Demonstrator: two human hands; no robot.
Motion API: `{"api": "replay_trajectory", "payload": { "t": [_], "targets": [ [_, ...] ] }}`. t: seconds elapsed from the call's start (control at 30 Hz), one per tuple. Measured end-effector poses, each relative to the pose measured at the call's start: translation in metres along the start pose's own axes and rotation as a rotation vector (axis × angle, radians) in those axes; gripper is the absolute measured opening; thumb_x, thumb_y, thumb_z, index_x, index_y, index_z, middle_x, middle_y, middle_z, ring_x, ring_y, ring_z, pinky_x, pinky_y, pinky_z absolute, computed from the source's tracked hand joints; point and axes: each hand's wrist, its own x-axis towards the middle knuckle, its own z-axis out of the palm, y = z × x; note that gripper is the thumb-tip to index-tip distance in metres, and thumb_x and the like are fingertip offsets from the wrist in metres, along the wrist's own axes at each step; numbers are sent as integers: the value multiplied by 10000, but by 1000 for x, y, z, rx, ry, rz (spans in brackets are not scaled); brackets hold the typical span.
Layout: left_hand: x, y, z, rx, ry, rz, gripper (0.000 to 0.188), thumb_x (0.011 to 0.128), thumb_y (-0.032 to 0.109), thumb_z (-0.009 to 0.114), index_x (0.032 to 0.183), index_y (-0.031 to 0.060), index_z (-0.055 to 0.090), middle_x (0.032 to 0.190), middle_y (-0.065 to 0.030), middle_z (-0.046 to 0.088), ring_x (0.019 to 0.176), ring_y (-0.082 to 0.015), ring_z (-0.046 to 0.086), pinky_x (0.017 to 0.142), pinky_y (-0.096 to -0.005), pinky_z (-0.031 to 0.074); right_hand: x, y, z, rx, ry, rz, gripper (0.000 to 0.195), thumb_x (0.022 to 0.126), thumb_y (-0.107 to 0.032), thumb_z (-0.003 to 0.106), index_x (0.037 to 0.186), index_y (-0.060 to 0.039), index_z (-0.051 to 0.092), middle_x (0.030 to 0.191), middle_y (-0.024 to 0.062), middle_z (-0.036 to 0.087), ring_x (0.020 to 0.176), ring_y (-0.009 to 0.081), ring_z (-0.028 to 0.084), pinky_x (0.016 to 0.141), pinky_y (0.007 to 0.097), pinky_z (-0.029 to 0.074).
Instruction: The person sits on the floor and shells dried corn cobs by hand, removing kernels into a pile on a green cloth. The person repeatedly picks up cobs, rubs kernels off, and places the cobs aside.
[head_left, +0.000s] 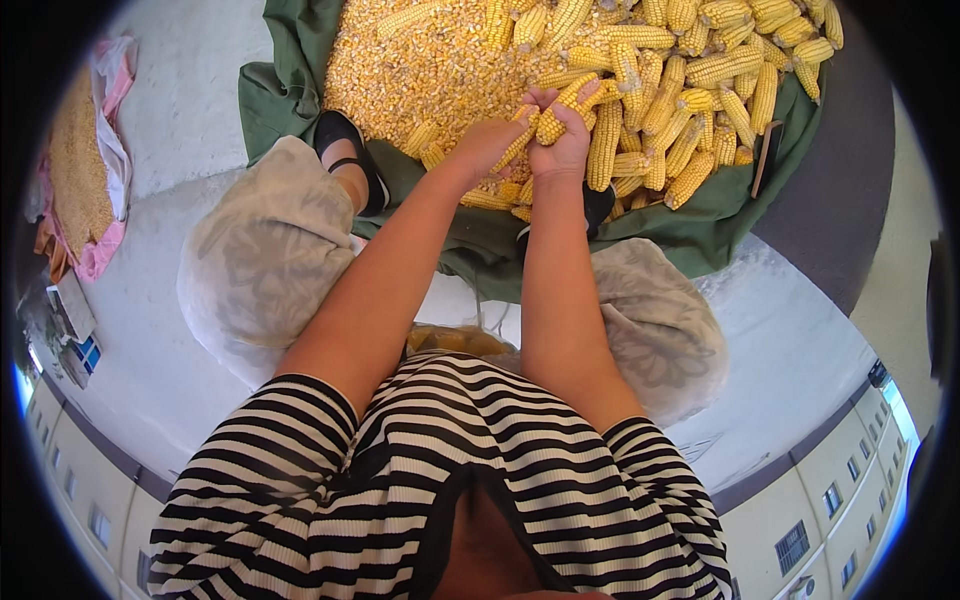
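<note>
My left hand (487, 146) grips an ear of yellow corn (519, 141), partly covered by the fingers. Right beside it, my right hand (564, 146) is closed around another corn ear (562, 112). A reddish bare patch of cob shows near that ear's upper end. Both hands are above the border between a bed of loose corn kernels (420, 75) on the left and a heap of whole ears (675, 82) on the right. Several ears lie close under my hands.
A dark green cloth (289, 97) lies under the corn, rumpled at its edges. My black shoes (349, 154) rest at its near side. A narrow brown-edged object (765, 159) stands at the heap's right. Far left, a pink-edged sheet (112, 240) holds grain (79, 165).
</note>
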Motion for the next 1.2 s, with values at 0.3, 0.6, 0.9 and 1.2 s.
{"api": "replay_trajectory", "payload": {
  "t": [0.3,0.6,0.9,1.2],
  "targets": [
    [30,-6,-9,-484,-16,237,337,930,375,584,1039,60,634,881,-51,648,741,-146,595,610,-293,477,-13,-7,18,-368,84,237,270,880,-352,605,1061,-152,599,867,4,646,675,133,566,558,282,433],
    [2,25,-7,-334,-19,238,333,914,356,619,1059,57,641,968,-49,632,845,-138,565,733,-332,477,-48,1,33,-601,89,351,626,884,-694,461,1161,-144,572,1027,22,617,834,178,579,630,324,474],
    [16,-13,6,-119,108,350,356,901,222,532,1156,-12,618,1093,-191,618,947,-219,583,833,-337,463,-41,39,24,-263,203,-112,527,857,-296,731,1212,9,490,1089,133,582,944,211,603,763,359,532],
    [-18,-9,5,-396,211,434,403,867,83,532,1267,40,554,1069,-80,626,911,-180,598,804,-309,478,-51,25,38,5,189,12,338,818,-102,625,1131,13,568,998,111,627,888,252,623,802,358,520]
  ]
}}
